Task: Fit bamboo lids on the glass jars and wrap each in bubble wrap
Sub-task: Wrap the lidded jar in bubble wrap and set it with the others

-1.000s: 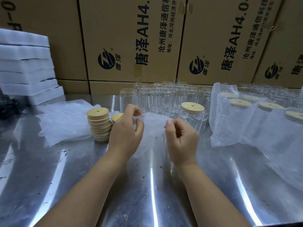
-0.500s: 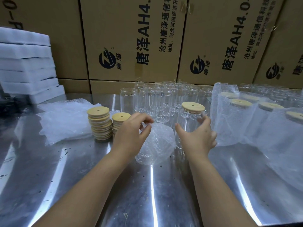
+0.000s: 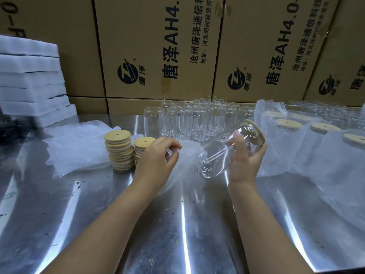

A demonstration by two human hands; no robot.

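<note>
Lidded glass jar [image 3: 215, 161] held tilted over the steel table [image 3: 177, 224], base against the bubble wrap [image 3: 185, 155].
Right hand [image 3: 245, 155] grips the jar, bamboo lid [image 3: 256, 130] pointing up-right; left hand [image 3: 158, 159] pinches the wrap's edge. Lid stacks [image 3: 118, 149] left, bare glasses [image 3: 189, 119] behind, wrapped jars [image 3: 296, 139] right. Cartons [image 3: 158, 46] read "唐泽 AH4.0", "沧州唐泽通信科技".

The right hand [image 3: 245, 158] hides part of the jar [image 3: 214, 162]; whether the jar's base sits inside the bubble wrap [image 3: 185, 154] is unclear. Right of the jar, wrapped jars [image 3: 339, 161] run off the edge; far left of it, a dark object [image 3: 7, 129] is unidentifiable.
</note>
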